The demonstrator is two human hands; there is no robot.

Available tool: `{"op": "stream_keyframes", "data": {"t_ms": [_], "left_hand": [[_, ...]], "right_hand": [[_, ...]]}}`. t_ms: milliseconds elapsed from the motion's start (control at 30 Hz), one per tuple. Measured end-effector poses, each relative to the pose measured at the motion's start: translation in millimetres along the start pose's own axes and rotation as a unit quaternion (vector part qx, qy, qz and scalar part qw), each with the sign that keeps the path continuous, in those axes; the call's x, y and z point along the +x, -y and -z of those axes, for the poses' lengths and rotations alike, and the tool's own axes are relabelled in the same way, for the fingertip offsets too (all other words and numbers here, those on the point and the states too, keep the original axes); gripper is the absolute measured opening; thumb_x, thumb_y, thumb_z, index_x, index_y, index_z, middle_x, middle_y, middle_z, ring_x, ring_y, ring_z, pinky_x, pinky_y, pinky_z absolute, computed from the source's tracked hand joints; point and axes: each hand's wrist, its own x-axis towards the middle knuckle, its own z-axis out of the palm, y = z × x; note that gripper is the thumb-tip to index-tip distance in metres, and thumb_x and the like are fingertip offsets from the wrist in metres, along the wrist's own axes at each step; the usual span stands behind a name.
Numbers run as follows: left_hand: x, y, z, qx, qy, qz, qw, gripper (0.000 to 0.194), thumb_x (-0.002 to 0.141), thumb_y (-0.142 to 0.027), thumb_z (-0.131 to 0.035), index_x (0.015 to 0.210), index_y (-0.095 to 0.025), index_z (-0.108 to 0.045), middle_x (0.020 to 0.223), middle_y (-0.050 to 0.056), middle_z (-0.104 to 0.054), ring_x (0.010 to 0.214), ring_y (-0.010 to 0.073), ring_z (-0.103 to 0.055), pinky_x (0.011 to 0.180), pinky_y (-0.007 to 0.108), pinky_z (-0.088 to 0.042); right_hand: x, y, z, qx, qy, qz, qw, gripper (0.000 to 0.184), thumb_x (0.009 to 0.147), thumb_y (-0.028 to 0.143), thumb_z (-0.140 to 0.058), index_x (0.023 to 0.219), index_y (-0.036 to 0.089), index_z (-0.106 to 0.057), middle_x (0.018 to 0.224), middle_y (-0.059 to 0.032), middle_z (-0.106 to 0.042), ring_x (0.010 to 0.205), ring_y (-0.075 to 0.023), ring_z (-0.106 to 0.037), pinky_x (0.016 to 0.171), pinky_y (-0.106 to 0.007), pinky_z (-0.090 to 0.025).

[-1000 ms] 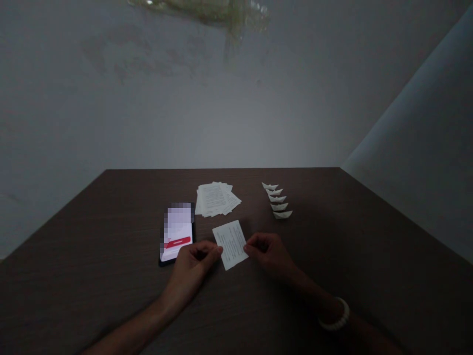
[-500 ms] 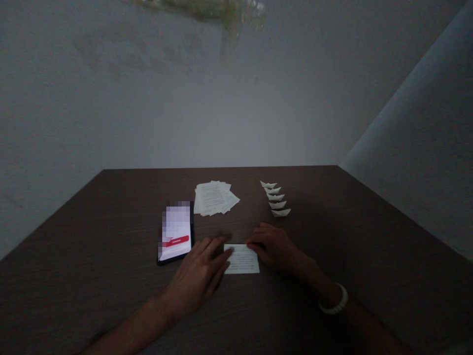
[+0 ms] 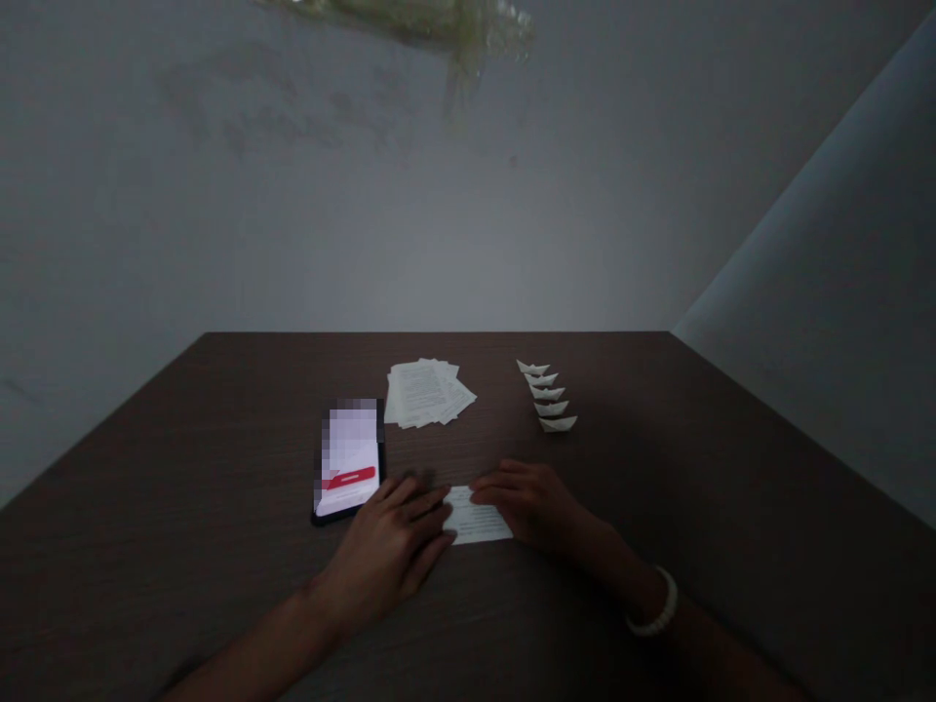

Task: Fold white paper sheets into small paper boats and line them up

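A small printed paper sheet (image 3: 477, 522), folded to a narrow strip, lies flat on the dark wooden table (image 3: 219, 507). My left hand (image 3: 395, 551) rests flat on its left end with the fingers stretched out. My right hand (image 3: 530, 502), a white bracelet on its wrist, presses on the strip's upper right part with the fingers laid along the fold. Neither hand lifts the paper.
A lit phone (image 3: 349, 460) lies just left of my left hand. Behind the hands sit a loose stack of printed sheets (image 3: 426, 392) and a row of several folded paper boats (image 3: 547, 395). Grey walls close in behind and on the right.
The sheet, held up by both hands a second ago, now lies on the table folded in half. My right hand has slid left along the fold.
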Motion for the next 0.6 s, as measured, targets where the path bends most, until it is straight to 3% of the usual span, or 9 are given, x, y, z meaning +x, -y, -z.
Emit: {"op": "stream_keyframes", "data": {"t_ms": [233,433,600], "left_hand": [[-2,1,-0.8,-0.025,-0.017,0.010,1.000,0.025,0.089,-0.026,-0.054,0.111,-0.020,-0.065,0.112,0.006,-0.068,0.103,0.0275,-0.055,0.087,0.044,-0.045],[-1,-1,-0.3,-0.022,0.006,0.015,1.000,0.024,0.091,-0.025,-0.052,0.110,-0.020,-0.066,0.113,0.005,-0.068,0.101,0.0278,-0.056,0.085,0.045,-0.047],[0,-1,-1.5,-0.018,-0.010,0.021,1.000,0.023,0.090,-0.026,-0.052,0.104,-0.020,-0.069,0.112,0.007,-0.068,0.103,0.0283,-0.055,0.085,0.046,-0.048]], "right_hand": [[8,10,14,-0.028,0.114,0.025,0.993,0.038,0.083,0.007,-0.052,0.117,0.023,-0.059,0.132,-0.0038,-0.057,0.100,-0.0188,-0.056,0.074,-0.028,-0.049],[13,13,20,-0.063,0.145,0.057,0.986,0.032,0.085,0.008,-0.051,0.113,0.020,-0.057,0.137,-0.0059,-0.053,0.097,-0.0198,-0.055,0.068,-0.027,-0.050],[9,16,19,-0.061,0.143,0.037,0.987,0.032,0.085,0.010,-0.051,0.115,0.019,-0.056,0.135,-0.0079,-0.054,0.104,-0.0213,-0.053,0.072,-0.028,-0.050]]}}
